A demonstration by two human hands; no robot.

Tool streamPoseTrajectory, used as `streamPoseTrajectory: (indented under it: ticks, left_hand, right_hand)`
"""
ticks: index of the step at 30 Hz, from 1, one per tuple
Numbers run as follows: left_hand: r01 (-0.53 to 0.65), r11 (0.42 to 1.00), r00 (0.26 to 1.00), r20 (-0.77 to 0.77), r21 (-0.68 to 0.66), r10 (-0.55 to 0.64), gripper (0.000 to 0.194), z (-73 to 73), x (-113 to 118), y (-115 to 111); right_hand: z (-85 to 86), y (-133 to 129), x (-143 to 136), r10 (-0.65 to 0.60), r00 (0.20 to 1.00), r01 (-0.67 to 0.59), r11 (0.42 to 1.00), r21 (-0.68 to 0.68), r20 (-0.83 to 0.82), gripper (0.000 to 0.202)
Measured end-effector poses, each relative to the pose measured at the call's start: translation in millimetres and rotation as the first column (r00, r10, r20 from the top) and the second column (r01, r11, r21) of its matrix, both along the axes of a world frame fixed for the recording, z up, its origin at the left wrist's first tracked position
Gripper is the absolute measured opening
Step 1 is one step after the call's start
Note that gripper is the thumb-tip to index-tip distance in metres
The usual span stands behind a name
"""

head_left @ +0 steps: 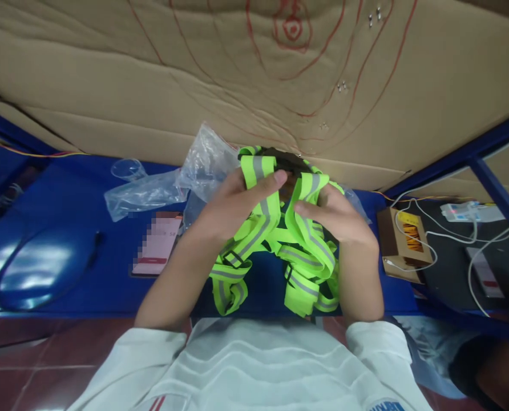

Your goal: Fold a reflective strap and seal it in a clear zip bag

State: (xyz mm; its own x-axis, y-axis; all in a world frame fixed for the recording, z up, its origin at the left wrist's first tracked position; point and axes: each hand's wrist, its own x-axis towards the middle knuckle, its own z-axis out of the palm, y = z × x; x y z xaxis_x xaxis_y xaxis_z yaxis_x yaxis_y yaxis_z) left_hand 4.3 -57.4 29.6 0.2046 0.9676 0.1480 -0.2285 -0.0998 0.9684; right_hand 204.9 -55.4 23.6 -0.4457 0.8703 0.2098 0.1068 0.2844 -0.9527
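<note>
A bundle of neon yellow-green straps (pixel 306 258) with grey reflective stripes and black buckles hangs in loops above the blue table. My left hand (pixel 248 200) is closed round the upper left strap, its thumb lying across the front. On the other side my right hand (pixel 331 208) pinches the upper right strap between thumb and fingers. Dark material (pixel 286 161) shows between the two hands at the top of the bundle. Some fingers of both hands are hidden behind the straps.
Crumpled clear plastic bags (pixel 207 160) and a clear cup (pixel 128 169) lie left of the straps, near a pink-screened device (pixel 157 242). At right are an open cardboard box (pixel 402 242), white cables and a person's arm (pixel 500 365). Cardboard (pixel 152 85) stands behind.
</note>
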Motion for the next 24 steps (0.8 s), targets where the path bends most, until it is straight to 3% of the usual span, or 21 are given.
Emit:
streamPoseTrajectory:
  ticks: [4,6,9,12,14,18,20,22,24]
  left_hand:
    - [0.002,0.994,0.996,-0.091,0.107,0.008,0.04,-1.4,-4,7]
    - [0.065,0.987,0.983,-0.178,0.15,-0.038,0.036,-0.6,-9,10]
    - [0.2,0.976,0.953,-0.248,0.091,-0.172,0.037,2.8,-21,13]
    - [0.268,0.963,0.916,-0.313,0.015,-0.25,0.043,4.1,-34,16]
    - [0.226,0.974,0.907,-0.37,0.028,-0.2,0.039,1.4,-38,17]
    - [0.091,0.995,0.978,-0.19,0.05,-0.08,0.028,-7.5,-28,18]
    - [0.139,0.989,0.982,-0.135,0.04,-0.133,0.031,-8.9,-18,18]
    - [0.225,0.972,0.961,-0.182,0.067,-0.21,0.029,-7.4,-11,18]
    - [0.226,0.963,0.952,-0.242,0.147,-0.186,0.028,-4.6,-6,17]
  right_hand:
    - [-0.2,-1,-4,-0.11,0.994,0.111,0.994,0.002,-0.017,0.04]
    - [-2.9,0,-3,-0.16,0.986,0.161,0.987,0.02,-0.036,0.033]
    - [-8.0,5,2,-0.225,0.973,0.225,0.974,-0.008,-0.043,0.03]
    - [-10.0,10,11,-0.173,0.985,0.174,0.981,-0.082,0.014,0.031]
    - [-8.9,12,16,-0.08,0.996,0.085,0.986,-0.146,0.036,0.032]
    - [-3.8,12,14,-0.04,0.999,0.036,0.982,-0.185,-0.019,0.05]
    - [-0.6,9,6,-0.047,0.999,0.044,0.988,-0.148,-0.02,0.047]
    - [2.5,6,-2,-0.078,0.997,0.078,0.991,-0.109,0.007,0.048]
    - [4.0,4,-8,-0.127,0.991,0.129,0.989,-0.075,0.038,0.051]
